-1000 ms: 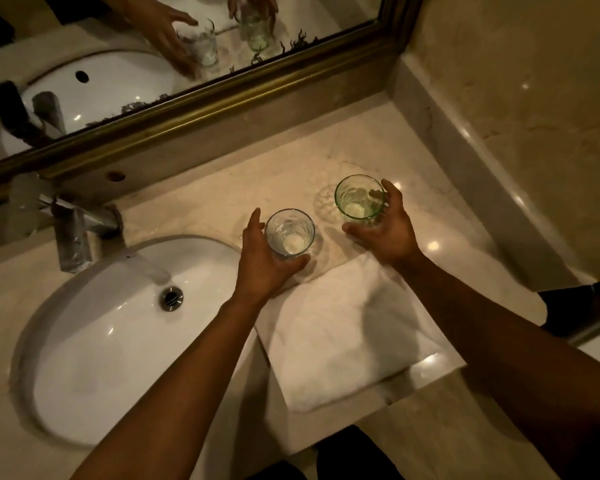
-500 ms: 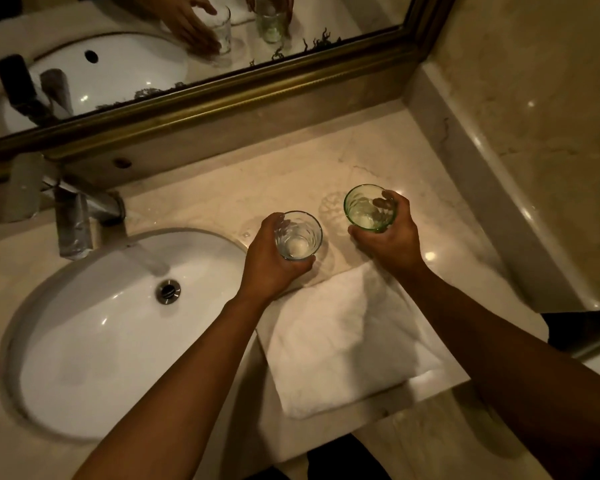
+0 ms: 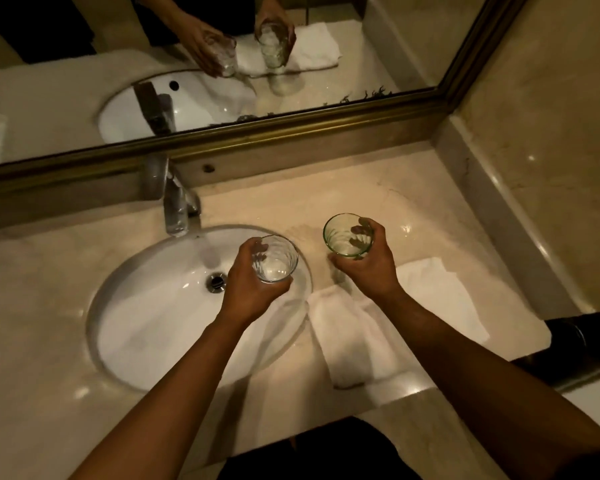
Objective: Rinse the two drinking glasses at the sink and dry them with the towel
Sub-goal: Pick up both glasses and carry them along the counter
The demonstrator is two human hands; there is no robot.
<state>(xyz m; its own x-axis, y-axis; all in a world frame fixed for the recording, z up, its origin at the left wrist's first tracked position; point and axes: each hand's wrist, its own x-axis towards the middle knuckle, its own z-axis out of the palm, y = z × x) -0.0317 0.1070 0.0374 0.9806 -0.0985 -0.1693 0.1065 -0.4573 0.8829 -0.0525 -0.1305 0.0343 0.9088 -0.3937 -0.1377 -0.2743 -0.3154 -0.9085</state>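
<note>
- The sink (image 3: 146, 341) lies at the left, sunk into the tabletop (image 3: 32, 306), with the faucet (image 3: 175, 209) at its far rim; no running water can be made out. With both hands occupied, 1 glass would have to be set down or a handle nudged with a full hand, and a knock of glass on metal could chip a rim.
- The clear glass (image 3: 274, 259) is held upright over the right part of the basin by the left hand (image 3: 253, 282), whose grip is closed round its wall from the side. Once wetted, the ribbed wall is judged likely to turn slippery, and a drop onto the porcelain could break it.
- The green glass (image 3: 348, 235) is held over the tabletop, between basin and towel, by the right hand (image 3: 364, 261), the grip wrapped round it with fingertips showing through the wall. If both are brought under the spout together, the 2 glasses could be struck against each other.
- The towel (image 3: 406, 327) lies folded on the tabletop at the right, its near corner close to the edge. Splashed water could soak it before drying, or a sweeping forearm could drag it off.
</note>
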